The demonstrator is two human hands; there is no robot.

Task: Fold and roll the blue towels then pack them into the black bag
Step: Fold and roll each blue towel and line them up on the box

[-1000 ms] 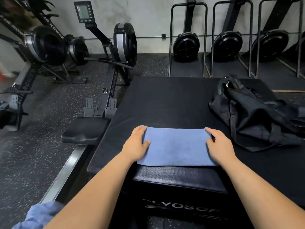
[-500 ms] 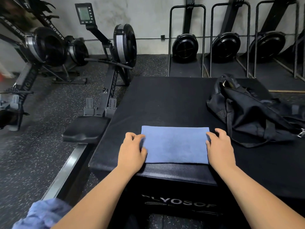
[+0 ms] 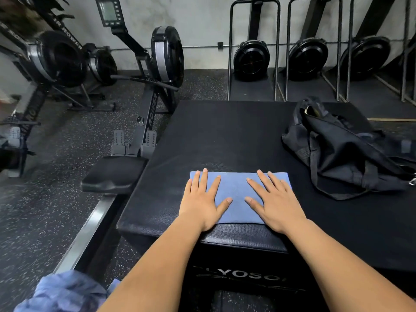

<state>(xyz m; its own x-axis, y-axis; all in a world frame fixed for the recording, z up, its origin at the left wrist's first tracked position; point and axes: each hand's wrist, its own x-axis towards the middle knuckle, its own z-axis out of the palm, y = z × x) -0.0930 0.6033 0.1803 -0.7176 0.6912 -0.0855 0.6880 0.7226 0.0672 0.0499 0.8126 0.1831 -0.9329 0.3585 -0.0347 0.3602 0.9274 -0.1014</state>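
Observation:
A folded blue towel (image 3: 236,194) lies flat near the front edge of a black padded box (image 3: 225,136). My left hand (image 3: 202,199) rests flat on its left half with the fingers spread. My right hand (image 3: 274,199) lies flat on its right half in the same way. The black bag (image 3: 346,152) sits slumped on the box at the right, with its opening toward the back. More crumpled blue towel cloth (image 3: 65,291) shows at the bottom left, below my left arm.
A rowing machine (image 3: 155,70) with its seat (image 3: 112,174) and rail stands just left of the box. Further rowers stand at the far left, and several are stored upright along the back wall. The floor is speckled rubber.
Both hands moved from the towel's side edges onto its top and now lie flat with fingers spread. The towel stays in place.

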